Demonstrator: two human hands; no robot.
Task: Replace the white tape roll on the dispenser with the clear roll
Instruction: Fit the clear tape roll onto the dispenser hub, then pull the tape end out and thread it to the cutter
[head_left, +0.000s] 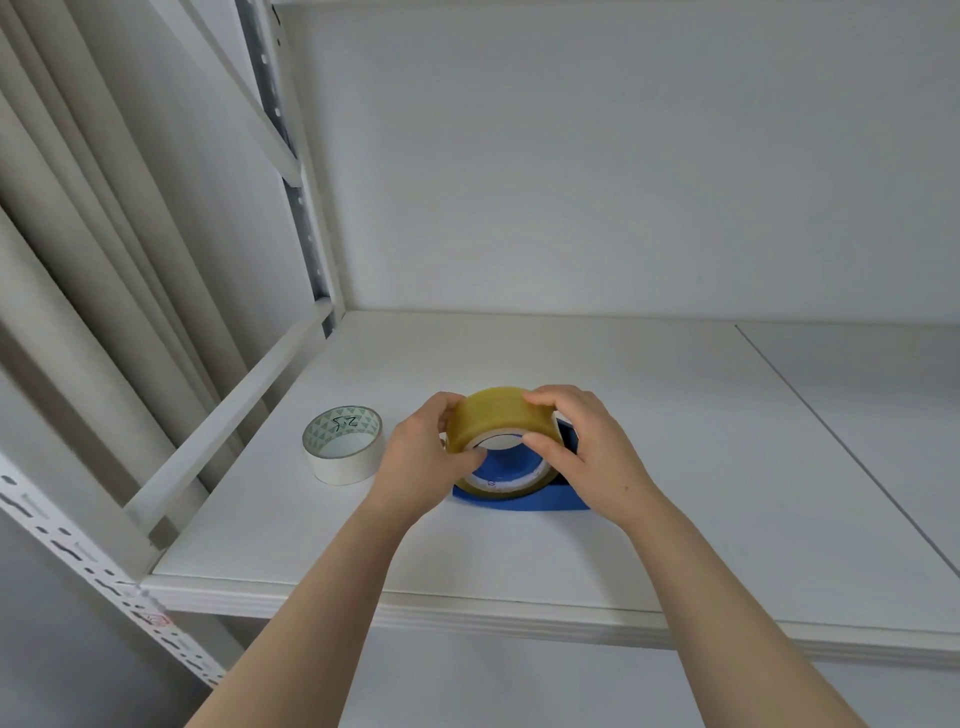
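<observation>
Your left hand (431, 457) and right hand (582, 452) pinch the clear roll (498, 415) by its rim over the dispenser (519, 501). It looks light, stiff and slick; keep fingers off the core. The white roll (343, 444) sits left.

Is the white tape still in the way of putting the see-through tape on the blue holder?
No. The white roll lies off on the shelf, left of the blue dispenser. Both hands, left and right, hold the clear roll right at the dispenser; nothing visible is between them.

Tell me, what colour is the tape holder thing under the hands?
Blue. The dispenser shows best in the head view, under the clear roll.
</observation>
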